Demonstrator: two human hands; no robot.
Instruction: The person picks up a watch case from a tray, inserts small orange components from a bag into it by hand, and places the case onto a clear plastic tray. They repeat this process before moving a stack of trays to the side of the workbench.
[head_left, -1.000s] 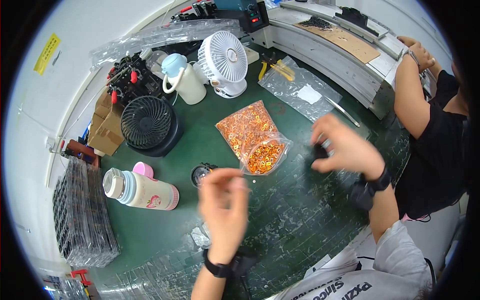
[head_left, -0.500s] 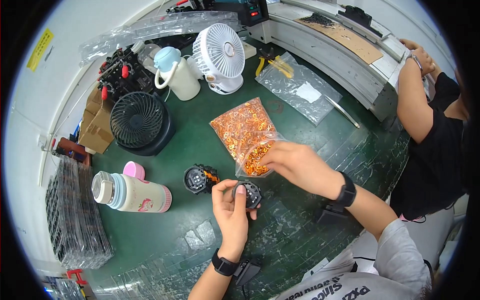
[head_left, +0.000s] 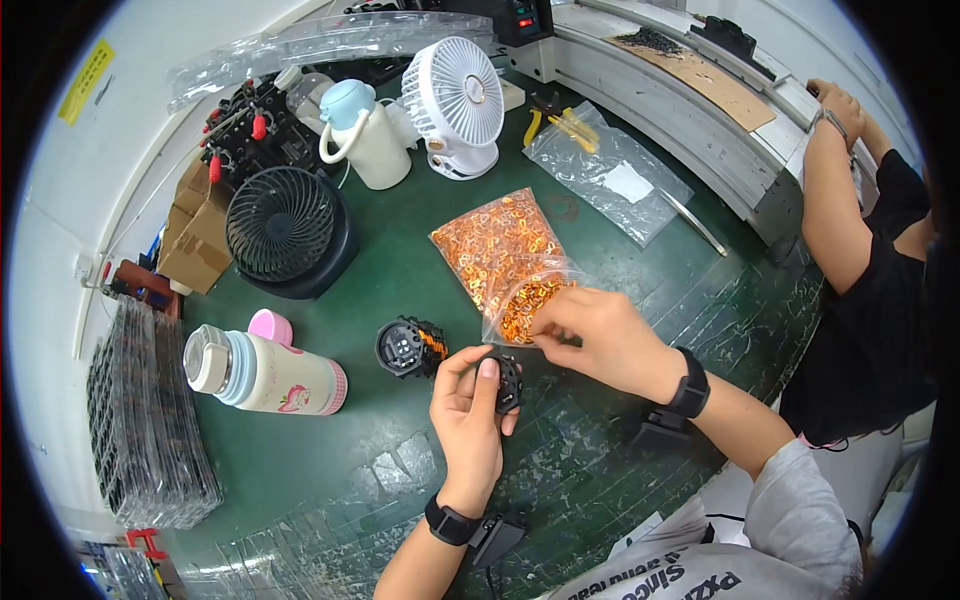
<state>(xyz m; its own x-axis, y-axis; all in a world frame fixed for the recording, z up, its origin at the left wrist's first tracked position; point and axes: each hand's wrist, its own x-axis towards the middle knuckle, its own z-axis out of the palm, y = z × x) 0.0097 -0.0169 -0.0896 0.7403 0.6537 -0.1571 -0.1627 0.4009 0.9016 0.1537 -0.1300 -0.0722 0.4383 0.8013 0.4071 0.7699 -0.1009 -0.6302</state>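
Observation:
My left hand [head_left: 468, 415] grips a black round slotted part [head_left: 508, 385] between thumb and fingers, tilted so its edge shows. A similar black round part [head_left: 402, 346] stands on the table to the left, with orange pieces along its side. My right hand [head_left: 607, 335] is at the mouth of a clear bag [head_left: 500, 250] filled with small orange metal links. Its thumb and fingers are bent together in a pinch at the bag's near edge. Whatever lies between those fingertips is too small to make out.
Left on the green table [head_left: 330, 470] lie a cream bottle [head_left: 290, 382], a pink cup [head_left: 270, 327] and a dark fan [head_left: 285, 235]. Behind stand a white fan [head_left: 455, 105] and a cream jug [head_left: 370, 150]. Yellow-handled pliers [head_left: 575, 130] lie on a plastic bag. Another person's arm [head_left: 830, 205] is at right.
My right hand has drawn back slightly toward the bag's near edge. The black part in my left hand has turned more edge-on. The whole view has shifted a little.

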